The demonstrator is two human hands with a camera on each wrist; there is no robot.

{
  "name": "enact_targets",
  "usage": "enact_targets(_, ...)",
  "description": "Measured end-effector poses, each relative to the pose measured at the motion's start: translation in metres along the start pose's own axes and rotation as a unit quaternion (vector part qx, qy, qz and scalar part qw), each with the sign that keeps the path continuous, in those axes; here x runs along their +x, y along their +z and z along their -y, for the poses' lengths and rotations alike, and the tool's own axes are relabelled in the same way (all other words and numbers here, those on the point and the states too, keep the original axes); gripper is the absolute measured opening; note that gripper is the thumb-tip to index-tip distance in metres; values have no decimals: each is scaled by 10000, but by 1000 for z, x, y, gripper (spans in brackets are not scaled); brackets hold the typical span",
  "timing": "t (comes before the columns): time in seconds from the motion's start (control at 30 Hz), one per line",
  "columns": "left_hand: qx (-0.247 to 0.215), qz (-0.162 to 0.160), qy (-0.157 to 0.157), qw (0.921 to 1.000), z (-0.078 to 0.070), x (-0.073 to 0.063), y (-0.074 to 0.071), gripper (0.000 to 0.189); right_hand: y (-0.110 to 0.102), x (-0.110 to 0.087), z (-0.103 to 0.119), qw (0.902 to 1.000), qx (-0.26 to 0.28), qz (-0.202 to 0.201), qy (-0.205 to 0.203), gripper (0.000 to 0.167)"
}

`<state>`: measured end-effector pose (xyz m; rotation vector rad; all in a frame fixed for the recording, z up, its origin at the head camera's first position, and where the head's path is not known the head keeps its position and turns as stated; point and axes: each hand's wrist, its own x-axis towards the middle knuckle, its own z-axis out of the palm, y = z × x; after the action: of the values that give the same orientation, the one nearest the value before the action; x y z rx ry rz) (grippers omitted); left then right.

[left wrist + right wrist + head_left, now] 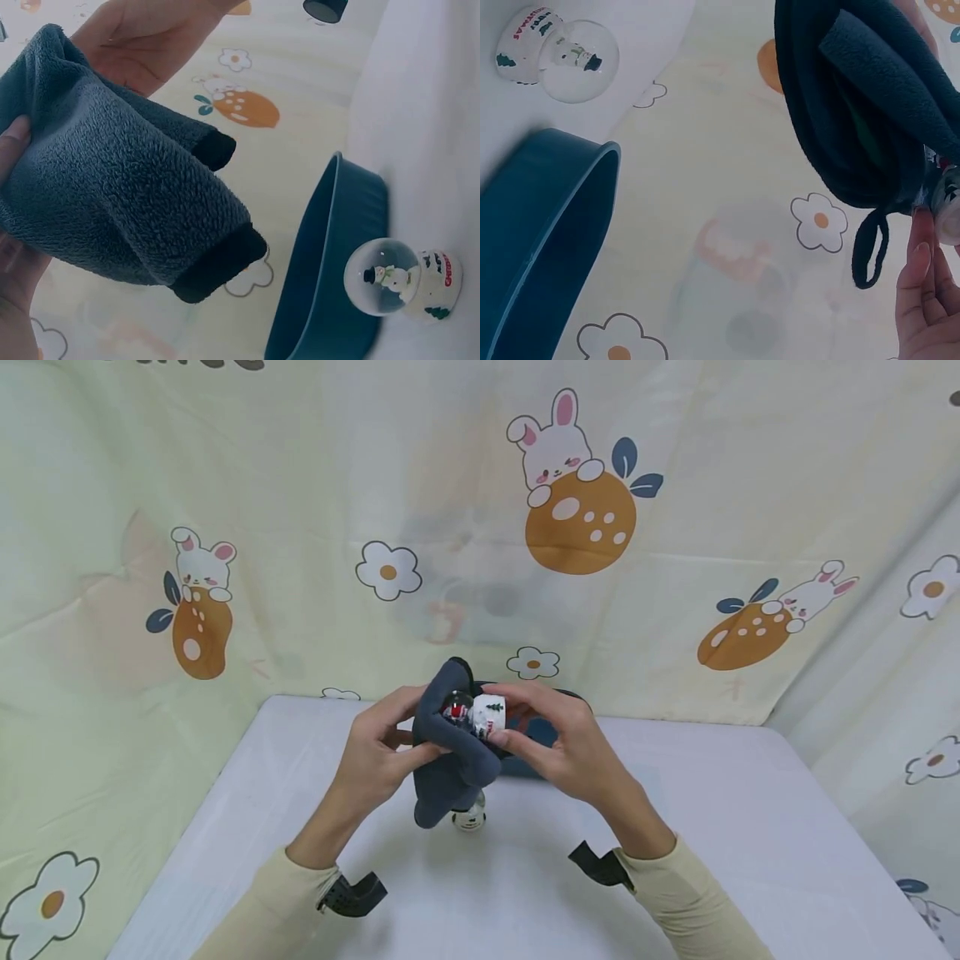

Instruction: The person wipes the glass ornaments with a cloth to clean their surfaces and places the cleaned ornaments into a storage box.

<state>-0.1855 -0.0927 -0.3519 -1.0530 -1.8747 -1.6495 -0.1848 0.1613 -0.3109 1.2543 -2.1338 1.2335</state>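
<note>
My left hand (378, 750) grips a blue-grey fluffy towel (444, 781) with dark edging, which wraps partly round a snow globe (489, 714). By its white printed base, my right hand (566, 742) holds that globe, its clear dome turned left into the cloth and a red figure showing inside. The towel hides much of the globe in the right wrist view, where a hanging loop (871, 249) dangles from the cloth. Below the hands, a second snow globe (384, 277) with a snowman inside stands upright on the table.
Behind the standing globe is a dark blue basin (346, 240), partly covered by the hands and towel in the head view. A white-covered table (720, 827) lies underneath. At its back edge hangs a cream curtain (450, 468) printed with rabbits and flowers.
</note>
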Motion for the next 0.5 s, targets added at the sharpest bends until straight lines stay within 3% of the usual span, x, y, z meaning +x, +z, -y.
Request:
enact_targets(0.27, 498, -134, 385, 9979, 0, -1, 1, 58, 0, -1, 0, 9996, -28, 39, 280, 39)
enact_targets(0.5, 729, -280, 628, 9950, -1, -1, 4, 60, 1, -2, 3, 9950, 229, 96, 970, 29)
